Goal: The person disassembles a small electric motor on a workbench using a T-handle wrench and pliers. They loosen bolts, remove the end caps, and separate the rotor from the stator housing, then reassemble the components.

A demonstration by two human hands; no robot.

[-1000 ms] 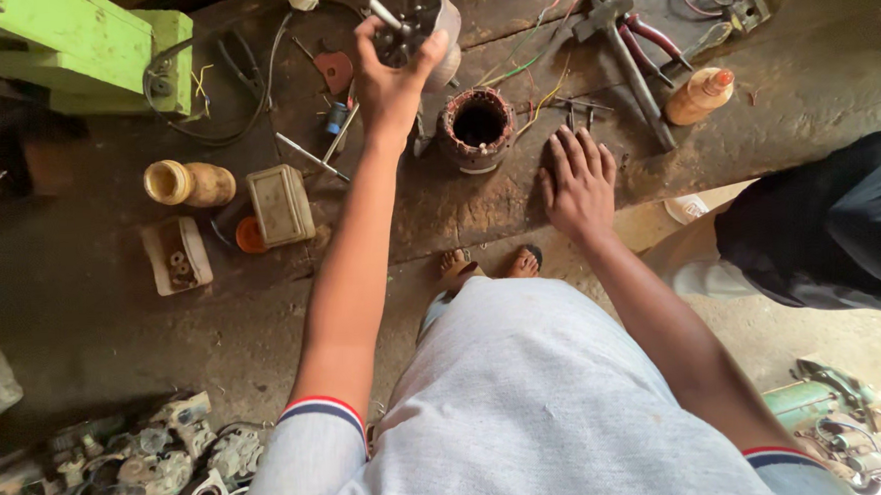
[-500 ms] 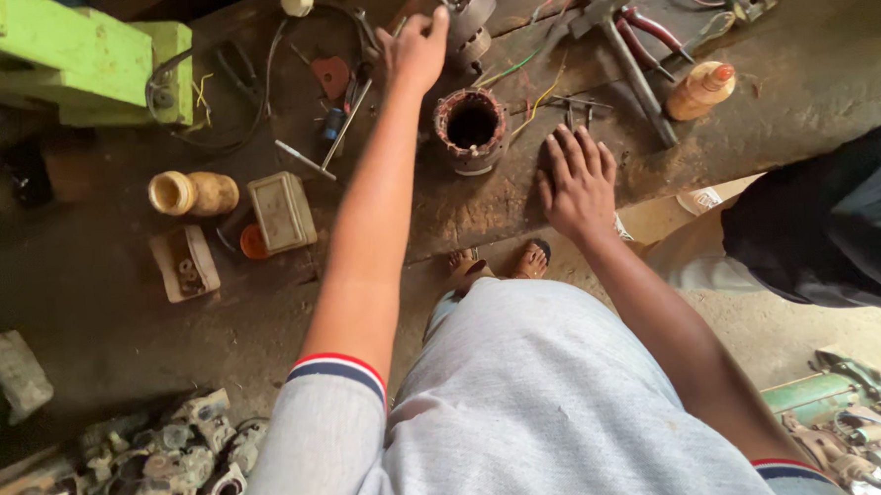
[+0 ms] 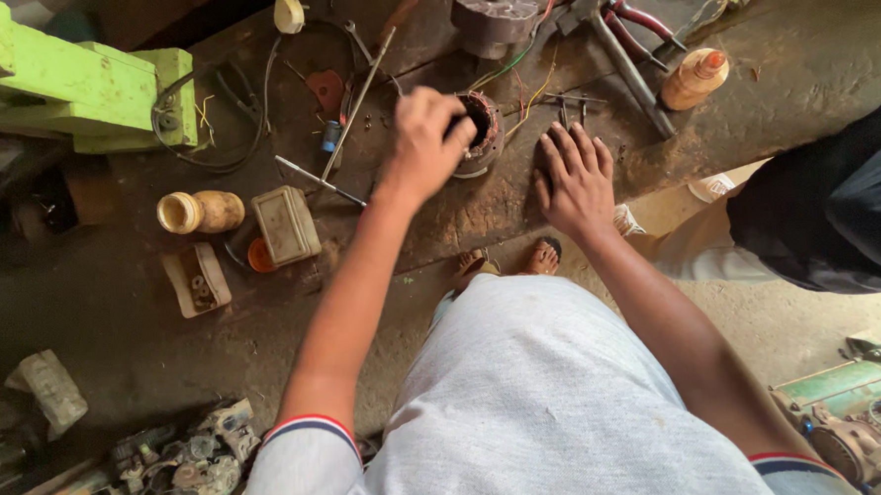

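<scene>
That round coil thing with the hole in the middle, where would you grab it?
Probably by its rim, from above. The round motor coil stands upright on the workbench with its hole facing up, so fingers can hook inside and press the outer wall. The left hand already reaches over it that way. Wires trail off its far side, so come from the near side. The right hand lies flat beside it.
</scene>
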